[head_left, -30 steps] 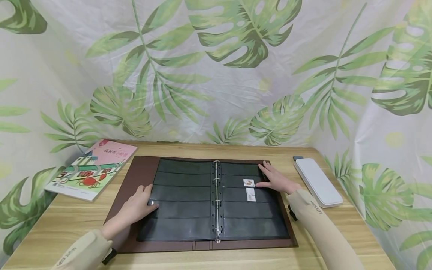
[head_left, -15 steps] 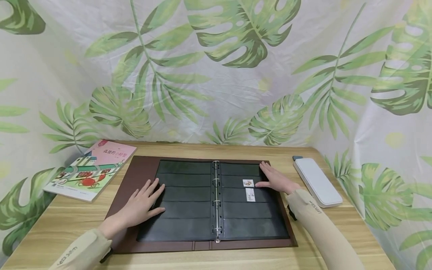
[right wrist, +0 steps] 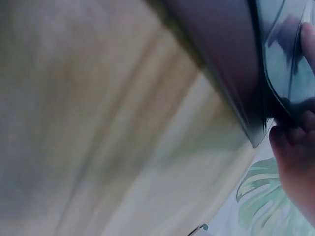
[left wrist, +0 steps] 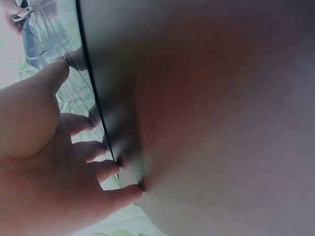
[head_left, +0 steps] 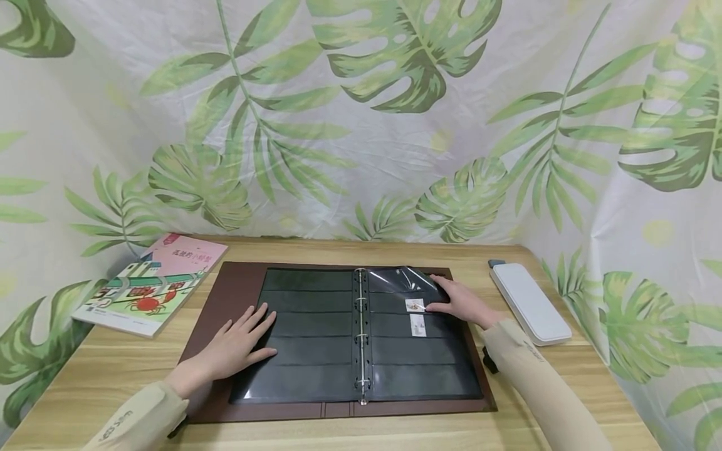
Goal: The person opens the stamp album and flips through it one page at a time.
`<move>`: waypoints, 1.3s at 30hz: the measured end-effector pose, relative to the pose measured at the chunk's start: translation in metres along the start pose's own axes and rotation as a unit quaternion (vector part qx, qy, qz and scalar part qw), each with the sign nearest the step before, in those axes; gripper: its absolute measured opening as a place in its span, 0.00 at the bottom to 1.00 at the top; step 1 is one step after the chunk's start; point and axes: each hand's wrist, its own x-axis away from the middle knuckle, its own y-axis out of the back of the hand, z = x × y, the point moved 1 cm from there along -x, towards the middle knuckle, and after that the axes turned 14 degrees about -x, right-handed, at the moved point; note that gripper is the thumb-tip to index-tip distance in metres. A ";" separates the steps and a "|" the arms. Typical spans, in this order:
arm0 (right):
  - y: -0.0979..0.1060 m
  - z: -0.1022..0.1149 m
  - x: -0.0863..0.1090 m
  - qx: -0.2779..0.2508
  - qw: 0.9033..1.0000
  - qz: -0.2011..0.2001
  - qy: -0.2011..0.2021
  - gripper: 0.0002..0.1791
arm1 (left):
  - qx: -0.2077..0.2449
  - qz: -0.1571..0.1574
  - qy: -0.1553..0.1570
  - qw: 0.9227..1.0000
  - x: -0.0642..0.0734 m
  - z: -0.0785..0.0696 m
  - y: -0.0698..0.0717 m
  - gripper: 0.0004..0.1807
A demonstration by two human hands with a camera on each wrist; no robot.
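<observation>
A brown ring binder (head_left: 237, 288) lies spread on the table, with black pocket pages (head_left: 316, 322) on both sides of its metal rings (head_left: 363, 338). Two small stamps, an upper one (head_left: 414, 305) and a lower one (head_left: 417, 326), sit in pockets of the right page. My right hand (head_left: 459, 300) pinches that page near its upper outer corner, which bends up and shines; the right wrist view shows the fingers (right wrist: 290, 140) at the curved page edge. My left hand (head_left: 237, 344) rests with spread fingers on the left page's outer edge, over the brown cover.
A picture book (head_left: 152, 288) with a red crab on its cover lies at the left. To the right is a white oblong case (head_left: 530, 304) with a dark tab. A leaf-print cloth (head_left: 361, 125) hangs behind the wooden table (head_left: 440, 432).
The left hand has shifted right and spread its fingers on the left page. The right page's upper corner, flat before, now bends up in the right hand.
</observation>
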 end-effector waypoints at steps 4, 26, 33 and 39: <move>0.002 0.002 0.001 -0.051 0.998 -0.028 0.012 0.48 | 0.001 0.006 0.002 1.000 -0.001 0.000 0.000 0.40; 0.030 0.004 0.017 -0.348 0.929 -0.079 -0.101 0.23 | 0.003 0.006 0.002 1.000 -0.003 0.004 -0.005 0.40; 0.036 -0.008 0.029 -0.387 0.911 0.066 -0.127 0.13 | 0.001 0.001 0.002 1.000 -0.002 0.003 -0.005 0.40; 0.040 -0.010 0.034 -0.382 0.910 0.099 -0.125 0.18 | 0.002 0.000 0.002 1.000 -0.001 0.002 -0.003 0.40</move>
